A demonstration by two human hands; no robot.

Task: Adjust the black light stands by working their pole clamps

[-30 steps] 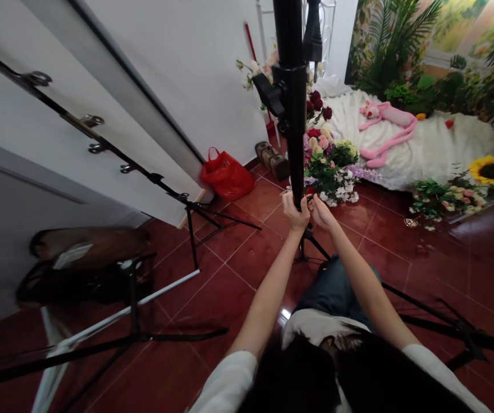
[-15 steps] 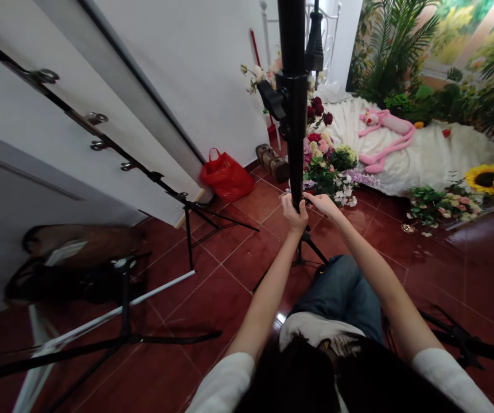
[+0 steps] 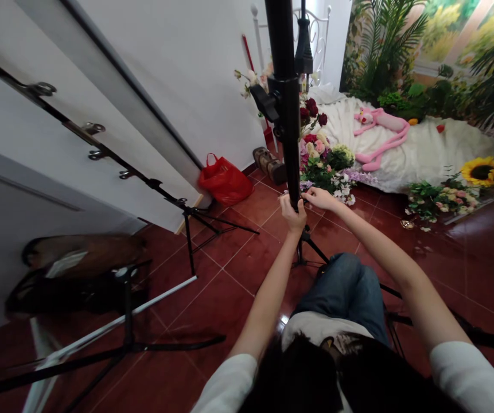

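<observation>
A black light stand (image 3: 290, 155) rises in front of me, its pole leaning slightly and its legs low on the floor. My left hand (image 3: 293, 215) is closed around the pole at a lower joint. Beside it, my right hand (image 3: 321, 198) pinches a small dark part on the pole's right side; it looks like a tightening knob, mostly covered by the fingers. Higher up, a collar with a black knob (image 3: 265, 104) sticks out to the left. A black power plug (image 3: 304, 49) hangs next to the pole on its cable.
At left, a backdrop stand with metal clamps holds a white board (image 3: 139, 166). A red bag (image 3: 225, 180) sits by the wall. Other stand legs (image 3: 128, 338) and a white pole (image 3: 156, 299) cross the tiled floor. Flowers (image 3: 322, 155) and a pink plush toy (image 3: 384, 129) are at right.
The view has shifted slightly, so the stand appears a little further left. My right elbow has moved outward and the right hand has turned a bit at the pole; the left hand keeps its hold.
</observation>
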